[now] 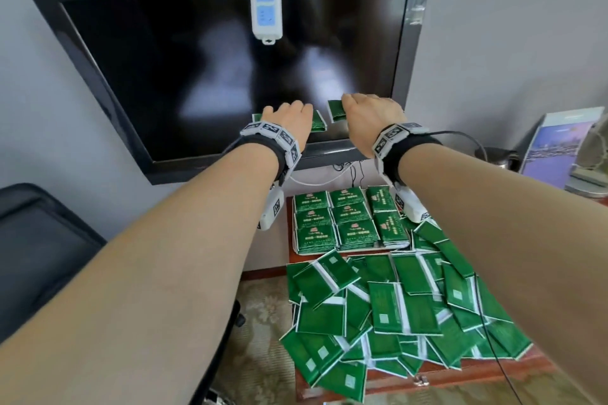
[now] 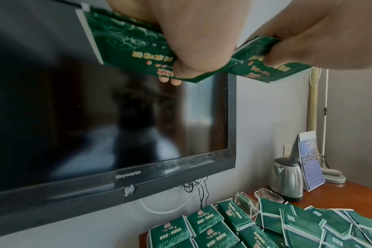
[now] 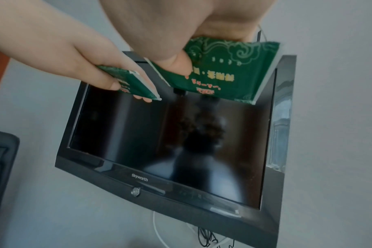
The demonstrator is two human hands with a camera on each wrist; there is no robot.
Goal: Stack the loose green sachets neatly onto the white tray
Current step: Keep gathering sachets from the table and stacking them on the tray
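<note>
Transport step: your left hand (image 1: 289, 120) and right hand (image 1: 370, 117) each pinch one green sachet (image 2: 125, 45) aloft before the television (image 1: 230, 59); next, lower both squarely onto the tray stacks (image 1: 332, 219).

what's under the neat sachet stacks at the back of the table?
The stacked sachets cover whatever they sit on. Only a thin pale edge shows below their front-left; presumably the white tray, but its surface is hidden. Loose sachets lie in front.
</note>
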